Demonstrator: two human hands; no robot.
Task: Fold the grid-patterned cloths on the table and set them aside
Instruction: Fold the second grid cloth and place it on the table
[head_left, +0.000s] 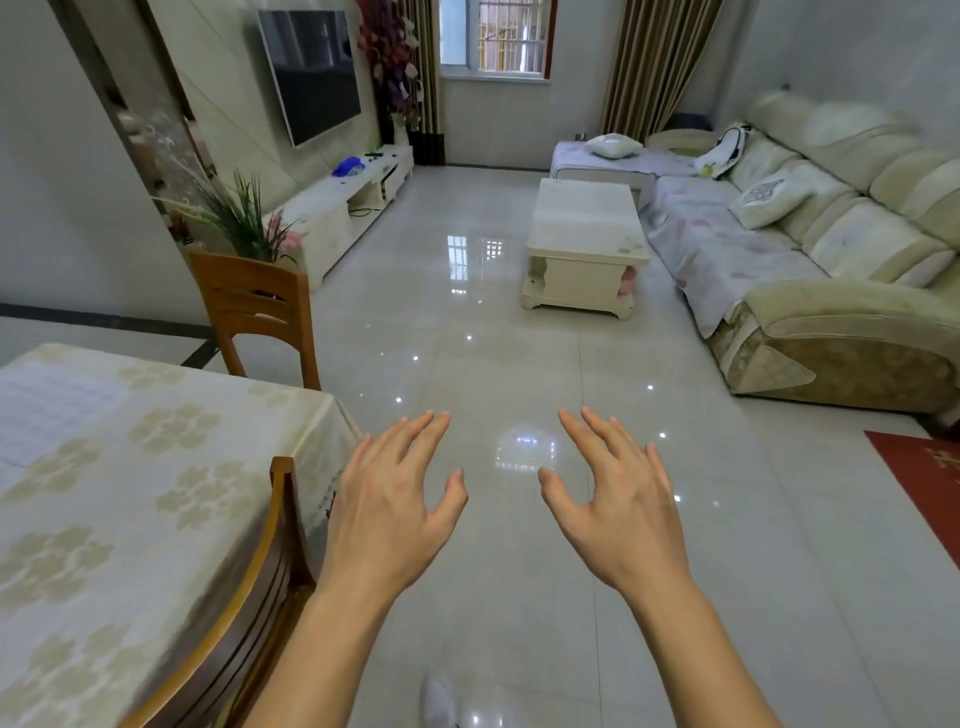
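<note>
Head view: hands spread, holding nothing; no legible writing.

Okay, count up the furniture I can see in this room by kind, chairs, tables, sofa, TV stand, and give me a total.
Wooden chairs: 2, one at the table's far end and one beside the table near the left hand
Tables: 2, the dining table and the coffee table
Sofas: 1, a corner sofa
TV stands: 1
Total: 6
</note>
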